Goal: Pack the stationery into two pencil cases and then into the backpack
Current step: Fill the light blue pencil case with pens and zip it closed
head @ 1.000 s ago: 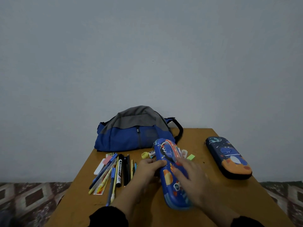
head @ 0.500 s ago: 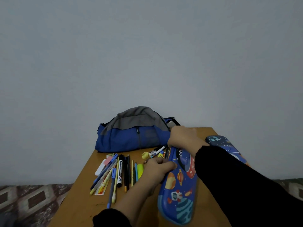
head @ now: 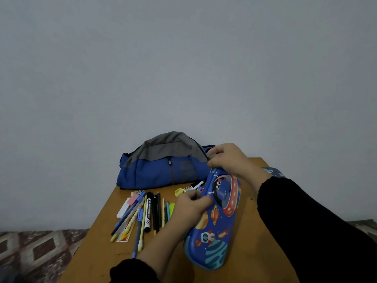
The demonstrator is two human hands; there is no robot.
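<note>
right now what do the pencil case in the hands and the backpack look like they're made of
Pencil case: looks like a stiff moulded shell with a smooth, faintly glossy printed skin; it keeps its rounded shape. Backpack: soft woven fabric, matte; it slumps and creases. Exact materials unclear.

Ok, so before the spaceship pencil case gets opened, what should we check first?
1. Left hand holds the case's side: ok.
2. Right hand is at the far end of the spaceship pencil case, likely at the zip: cannot tell if it has the pull.
3. Case is open: not ok, looks closed.
4. Pens and pencils lie within reach beside the case: ok.
5. Second pencil case is ready: cannot tell, mostly hidden by the right sleeve.
6. Backpack is open: cannot tell.
</note>
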